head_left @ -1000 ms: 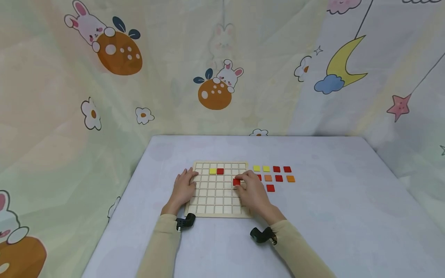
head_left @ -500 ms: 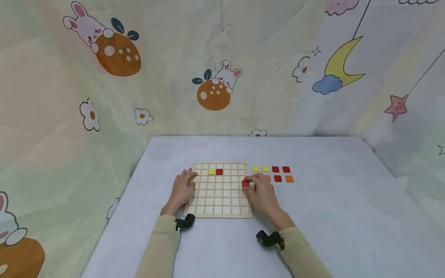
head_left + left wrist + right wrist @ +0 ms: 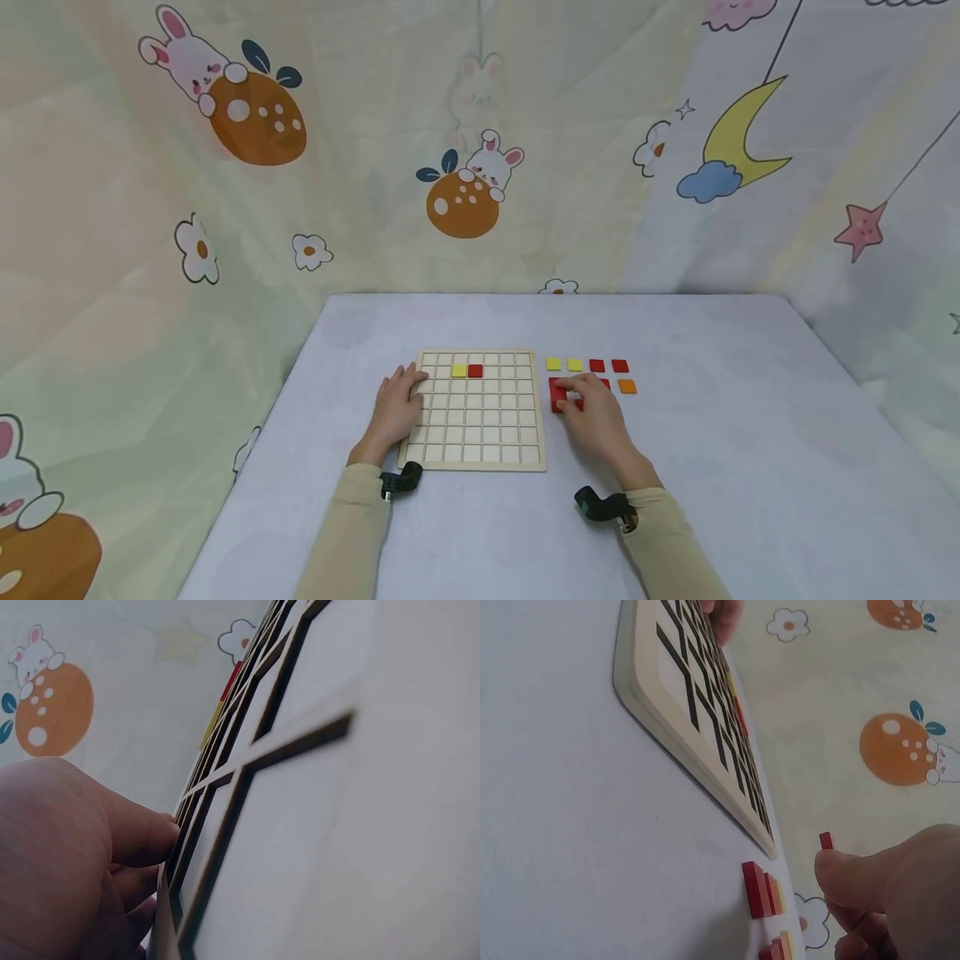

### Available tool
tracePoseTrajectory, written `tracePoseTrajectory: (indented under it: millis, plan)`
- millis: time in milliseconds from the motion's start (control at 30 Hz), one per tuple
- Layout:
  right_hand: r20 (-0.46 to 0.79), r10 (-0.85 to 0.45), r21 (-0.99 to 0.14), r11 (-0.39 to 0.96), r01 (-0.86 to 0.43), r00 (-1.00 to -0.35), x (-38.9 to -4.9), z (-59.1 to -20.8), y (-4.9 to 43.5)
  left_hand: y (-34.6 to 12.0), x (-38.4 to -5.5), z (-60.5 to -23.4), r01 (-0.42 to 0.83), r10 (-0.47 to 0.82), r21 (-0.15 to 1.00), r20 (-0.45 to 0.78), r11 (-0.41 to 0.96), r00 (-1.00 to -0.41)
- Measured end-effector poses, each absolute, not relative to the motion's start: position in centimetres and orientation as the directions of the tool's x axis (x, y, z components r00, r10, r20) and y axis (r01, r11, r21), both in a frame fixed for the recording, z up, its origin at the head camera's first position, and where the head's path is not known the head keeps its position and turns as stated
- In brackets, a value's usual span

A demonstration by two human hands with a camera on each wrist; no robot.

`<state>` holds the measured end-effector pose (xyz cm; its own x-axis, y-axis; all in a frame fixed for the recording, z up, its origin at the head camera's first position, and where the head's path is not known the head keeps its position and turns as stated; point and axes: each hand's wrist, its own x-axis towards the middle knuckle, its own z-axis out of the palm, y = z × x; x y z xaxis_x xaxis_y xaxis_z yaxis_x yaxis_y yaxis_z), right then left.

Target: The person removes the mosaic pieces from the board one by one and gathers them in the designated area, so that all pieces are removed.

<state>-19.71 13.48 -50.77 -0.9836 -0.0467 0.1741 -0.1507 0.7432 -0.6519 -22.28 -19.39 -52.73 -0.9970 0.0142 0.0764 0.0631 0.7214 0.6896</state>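
Observation:
A pale wooden grid board (image 3: 480, 436) lies on the table, with a yellow tile (image 3: 459, 371) and a red tile (image 3: 476, 371) side by side in its second row. My left hand (image 3: 393, 412) rests at the board's left edge; thumb and forefinger touch the frame. In the left wrist view the thumb (image 3: 146, 829) meets that edge. Just right of the board, my right hand (image 3: 600, 421) pinches a square red tile (image 3: 557, 388) between thumb and forefinger. The right wrist view shows the held tile (image 3: 826, 841) raised above the table. That hand partly hides the loose tiles beneath it.
Right of the board lie loose tiles: two yellow tiles (image 3: 564, 364), several red tiles (image 3: 608, 365) and an orange tile (image 3: 628, 387). A white cloth covers the table (image 3: 750, 467). A patterned curtain (image 3: 360, 167) hangs behind and at the sides.
The right hand has moved right with the red tile, from over the board's right columns to beside the loose tiles. The left hand and the two tiles on the board stay put.

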Motion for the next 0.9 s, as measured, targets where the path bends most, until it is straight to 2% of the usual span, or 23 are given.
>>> tracePoseTrajectory:
  millis: [333, 567, 900]
  plan:
    - [0.188, -0.023, -0.620, 0.773, -0.136, -0.982, -20.2, -50.8, 15.3, -19.4, -22.3, -52.5, 0.063, 0.016, 0.697, 0.074, 0.714, -0.997]
    - [0.130, -0.006, -0.619, 0.781, -0.086, -0.991, -20.1, -51.0, 16.3, -19.6, -22.1, -52.7, 0.067, 0.019, 0.701, 0.076, 0.710, -0.997]
    - [0.125, -0.028, -0.592, 0.800, -0.097, -0.992, -20.0, -50.8, 18.6, -19.6, -22.1, -52.7, 0.078, 0.028, 0.700, 0.083, 0.710, -0.996]
